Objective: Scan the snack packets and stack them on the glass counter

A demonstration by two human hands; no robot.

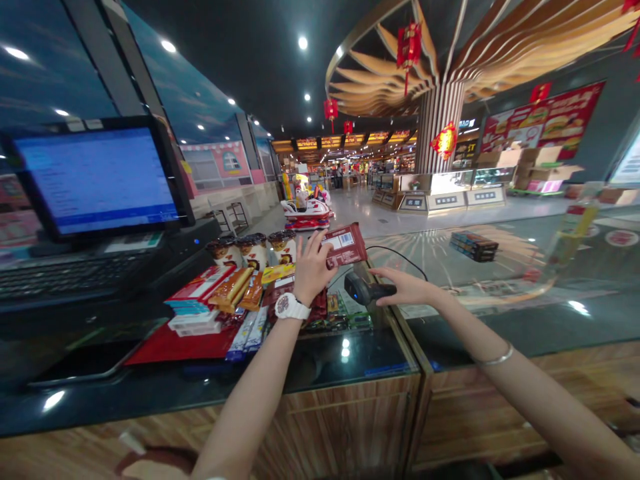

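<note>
My left hand [311, 268], with a white watch at the wrist, grips a dark red-brown flat packet [353, 248] held up above the counter, its white barcode label showing. In my right hand [411, 288] is a black barcode scanner [359, 289], its handle between the fingers and its head close below the packet. A cable [400, 256] loops behind the scanner. Under and beside my left wrist lie several snack packs: orange-gold wrapped packets [231, 291], a yellow packet [278, 273], blue-and-white sticks [250, 331] and stacked red-and-white boxes [201, 288].
Three lidded cups [254, 251] stand behind the snacks. To the left are a monitor [95, 177], a keyboard [60, 275] and a dark tablet-like slab [87, 363]. A small dark boxed pack [473, 246] and a blurred bottle [575, 223] sit on the right glass counter [530, 320].
</note>
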